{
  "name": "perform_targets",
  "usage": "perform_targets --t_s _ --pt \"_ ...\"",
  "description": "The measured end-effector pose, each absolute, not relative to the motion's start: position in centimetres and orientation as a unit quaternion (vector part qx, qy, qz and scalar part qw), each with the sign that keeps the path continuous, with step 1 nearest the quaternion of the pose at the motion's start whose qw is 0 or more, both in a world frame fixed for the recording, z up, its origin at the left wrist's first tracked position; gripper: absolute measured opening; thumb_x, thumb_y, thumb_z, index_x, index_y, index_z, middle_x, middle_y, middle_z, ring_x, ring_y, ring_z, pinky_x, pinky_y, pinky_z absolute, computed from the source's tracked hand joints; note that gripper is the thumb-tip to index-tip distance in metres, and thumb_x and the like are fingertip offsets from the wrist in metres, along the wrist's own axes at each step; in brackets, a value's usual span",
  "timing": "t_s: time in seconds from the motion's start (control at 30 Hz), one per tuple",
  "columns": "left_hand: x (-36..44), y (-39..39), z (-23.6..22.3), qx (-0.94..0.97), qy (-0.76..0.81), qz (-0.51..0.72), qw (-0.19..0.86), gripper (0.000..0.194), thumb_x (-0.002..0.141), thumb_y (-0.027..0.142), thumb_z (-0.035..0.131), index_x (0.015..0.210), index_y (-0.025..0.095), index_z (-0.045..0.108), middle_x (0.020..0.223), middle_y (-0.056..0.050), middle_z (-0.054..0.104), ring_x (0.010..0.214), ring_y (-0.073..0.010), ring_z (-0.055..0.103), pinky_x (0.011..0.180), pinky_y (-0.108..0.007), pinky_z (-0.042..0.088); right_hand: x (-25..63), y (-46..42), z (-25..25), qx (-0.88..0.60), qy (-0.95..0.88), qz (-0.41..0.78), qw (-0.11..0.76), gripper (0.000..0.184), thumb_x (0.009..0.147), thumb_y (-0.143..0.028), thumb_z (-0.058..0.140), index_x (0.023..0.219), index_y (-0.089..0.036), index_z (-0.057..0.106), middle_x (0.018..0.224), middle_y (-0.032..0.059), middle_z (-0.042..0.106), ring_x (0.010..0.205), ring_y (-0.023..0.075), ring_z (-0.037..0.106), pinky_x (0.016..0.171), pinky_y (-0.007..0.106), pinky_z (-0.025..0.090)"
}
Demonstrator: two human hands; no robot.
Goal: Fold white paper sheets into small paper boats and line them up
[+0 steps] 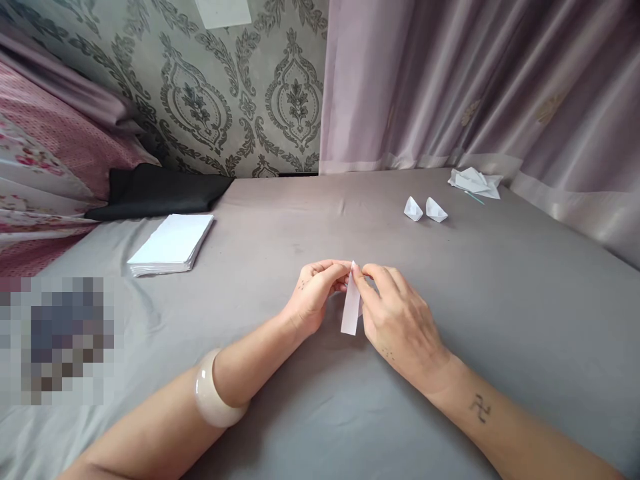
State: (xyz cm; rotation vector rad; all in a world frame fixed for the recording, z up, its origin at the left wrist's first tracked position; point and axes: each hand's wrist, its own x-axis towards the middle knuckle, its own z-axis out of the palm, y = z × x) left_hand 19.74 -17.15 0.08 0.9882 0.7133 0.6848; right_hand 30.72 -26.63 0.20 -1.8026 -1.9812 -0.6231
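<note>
Head view: one folded white paper strip (351, 308) is between the left hand (314, 297) and the right hand (399, 320), and both pinch its top end. Its bottom edge sticks out free. The grey sheet (280, 233) spreads wide around. Farther off sit two little folded paper shapes (413, 210) and one paper stack (171, 241).

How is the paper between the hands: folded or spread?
Folded: the paper shows as a narrow strip with a pointed top.

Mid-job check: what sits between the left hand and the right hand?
The head view shows a narrow white paper strip there, its pointed tip at the fingertips of the left hand and right hand.
</note>
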Motion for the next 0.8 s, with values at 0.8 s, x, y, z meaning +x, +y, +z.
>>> perform_targets --t_s 0.8 --pt "20.1 -18.0 0.3 0.544 0.350 0.293 0.704 0.013 0.072 0.027 0.071 0.070 0.015 0.069 0.068 0.000 0.062 0.066 -0.0105 0.053 0.066 -0.025 0.041 32.2 -25.4 0.9 -0.634 -0.303 0.443 0.558 0.016 0.069 -0.034 0.068 0.067 -0.018 0.064 0.061 -0.0021 0.060 0.059 0.0116 0.051 0.056 0.026 0.039"
